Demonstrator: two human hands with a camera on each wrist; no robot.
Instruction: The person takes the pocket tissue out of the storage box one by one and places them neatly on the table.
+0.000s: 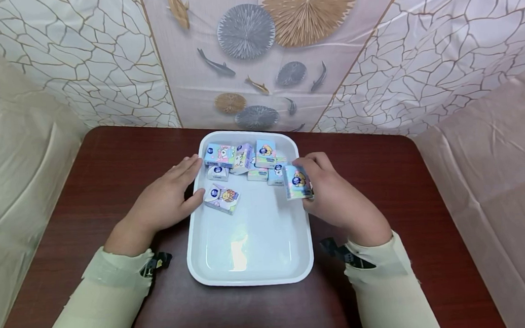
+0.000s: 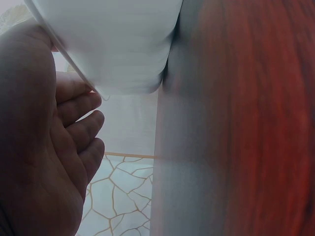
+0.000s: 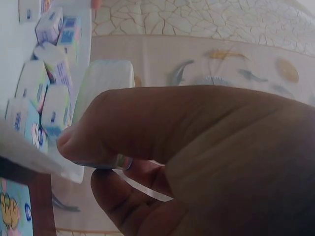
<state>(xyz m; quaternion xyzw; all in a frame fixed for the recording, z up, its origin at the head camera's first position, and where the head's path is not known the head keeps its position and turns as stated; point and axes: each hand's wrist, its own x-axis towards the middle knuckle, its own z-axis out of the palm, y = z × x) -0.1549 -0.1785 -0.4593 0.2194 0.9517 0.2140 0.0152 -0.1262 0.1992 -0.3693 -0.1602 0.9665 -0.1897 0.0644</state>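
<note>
My right hand (image 1: 338, 194) grips a small blue cartoon-printed tissue pack (image 1: 297, 182) over the right rim of a white tray (image 1: 250, 256). In the right wrist view the thumb lies across this pack, whose pale end (image 3: 110, 73) sticks up above it. My left hand (image 1: 164, 196) rests at the tray's left rim, fingers extended, with the thumb reaching over the edge beside a lilac pack (image 1: 221, 198). The left wrist view shows its fingertips right at the rim. Several more packs lie in the tray's far half, among them a blue one (image 1: 265, 153) on top of others.
The tray stands on a dark red-brown table (image 1: 381, 166). Another cartoon pack (image 3: 15, 209) shows below the tray's edge in the right wrist view. A patterned cloth (image 1: 248, 83) hangs behind the table, and beige cloth (image 1: 497, 193) borders both sides.
</note>
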